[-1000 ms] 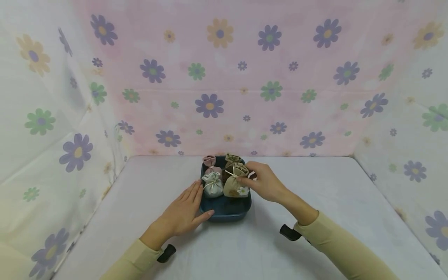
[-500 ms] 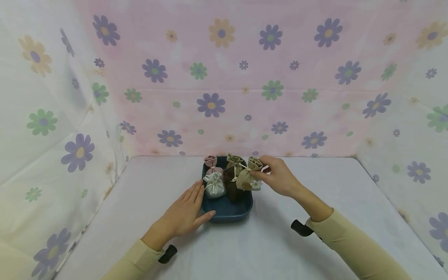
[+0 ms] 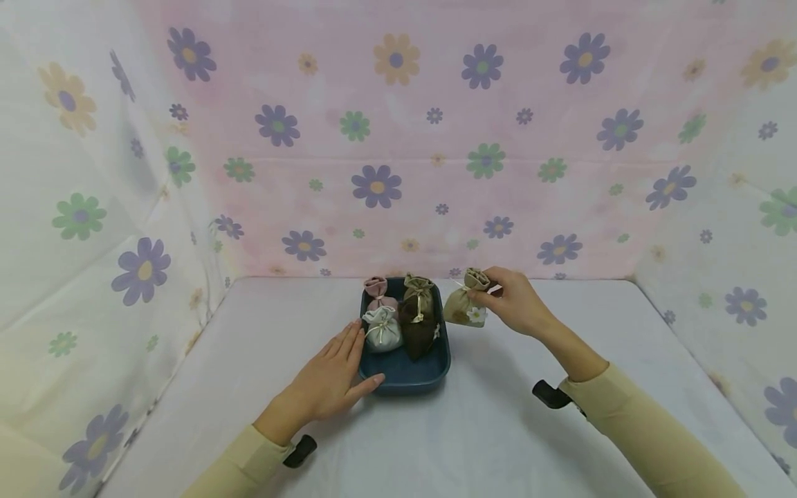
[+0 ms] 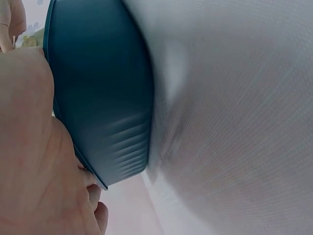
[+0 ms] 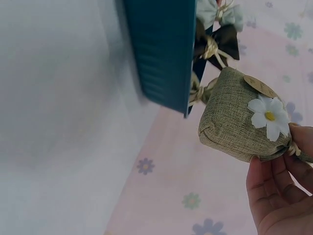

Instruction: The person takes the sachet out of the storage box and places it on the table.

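Observation:
My right hand (image 3: 513,299) pinches a beige drawstring pouch (image 3: 463,308) by its gathered neck, just right of the blue bin and above the table. A white fabric daisy (image 5: 268,116) and a small tan tag show on that pouch in the right wrist view. My left hand (image 3: 330,373) rests with straight fingers along the left rim of the blue bin (image 3: 405,384), thumb at its front corner. Inside the bin sit a pink pouch (image 3: 381,301), a white pouch (image 3: 382,332), a dark brown pouch (image 3: 416,339) and an olive pouch (image 3: 418,285) behind it.
The bin stands on a white-covered table (image 3: 299,304) near its back edge. Flower-printed cloth (image 3: 429,138) hangs behind and on both sides. Black wrist-camera mounts (image 3: 551,394) stick out by the sleeves.
My right hand has lifted the beige pouch out of the bin and carried it to the right, past the rim. The dark brown pouch has come into view. My left hand stays put.

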Demonstrator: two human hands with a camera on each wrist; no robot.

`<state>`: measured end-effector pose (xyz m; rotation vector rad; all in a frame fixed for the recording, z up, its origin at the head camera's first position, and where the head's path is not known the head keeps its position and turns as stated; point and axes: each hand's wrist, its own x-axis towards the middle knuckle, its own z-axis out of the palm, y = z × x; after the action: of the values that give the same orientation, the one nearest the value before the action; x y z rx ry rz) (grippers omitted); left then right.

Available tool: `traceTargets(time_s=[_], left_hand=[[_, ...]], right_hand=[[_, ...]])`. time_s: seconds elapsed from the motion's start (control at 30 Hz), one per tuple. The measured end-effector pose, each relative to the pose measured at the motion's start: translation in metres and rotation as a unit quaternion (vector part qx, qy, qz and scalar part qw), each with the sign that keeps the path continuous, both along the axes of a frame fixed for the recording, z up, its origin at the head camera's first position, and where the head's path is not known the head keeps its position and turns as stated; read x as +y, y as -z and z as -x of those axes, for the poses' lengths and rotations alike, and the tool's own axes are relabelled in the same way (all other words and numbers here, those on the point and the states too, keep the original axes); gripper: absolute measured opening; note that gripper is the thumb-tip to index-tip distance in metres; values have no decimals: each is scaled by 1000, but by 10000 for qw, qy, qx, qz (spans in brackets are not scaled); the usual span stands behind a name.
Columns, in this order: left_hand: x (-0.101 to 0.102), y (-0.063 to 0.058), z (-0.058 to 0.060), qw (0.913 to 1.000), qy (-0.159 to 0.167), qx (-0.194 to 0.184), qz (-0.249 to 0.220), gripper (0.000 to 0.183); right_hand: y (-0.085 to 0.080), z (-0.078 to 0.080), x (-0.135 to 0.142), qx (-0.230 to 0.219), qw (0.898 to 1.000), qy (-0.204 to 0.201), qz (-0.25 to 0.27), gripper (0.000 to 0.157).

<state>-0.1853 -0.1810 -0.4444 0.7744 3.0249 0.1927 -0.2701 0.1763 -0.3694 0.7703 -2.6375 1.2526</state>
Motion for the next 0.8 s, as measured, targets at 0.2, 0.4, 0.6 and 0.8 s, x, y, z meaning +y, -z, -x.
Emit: traceTargets(time_s=[0.2,0.4,0.6,0.8], left_hand=[[0,-2,0,10000,-14,-63,33,98],[0,2,2,10000,-12,72,15,98],[-1,4,2,9999,0,111,-119,98],[0,1,1,9999,-4,77,-138,96]], right_hand=[[3,14,15,-147,9994,311,-40,23],[8,26,26,-169,9982,560,-96,28],[13,40,33,-187,9970,740,-90,25],[24,58,37,-76,9951,973,-160,24]])
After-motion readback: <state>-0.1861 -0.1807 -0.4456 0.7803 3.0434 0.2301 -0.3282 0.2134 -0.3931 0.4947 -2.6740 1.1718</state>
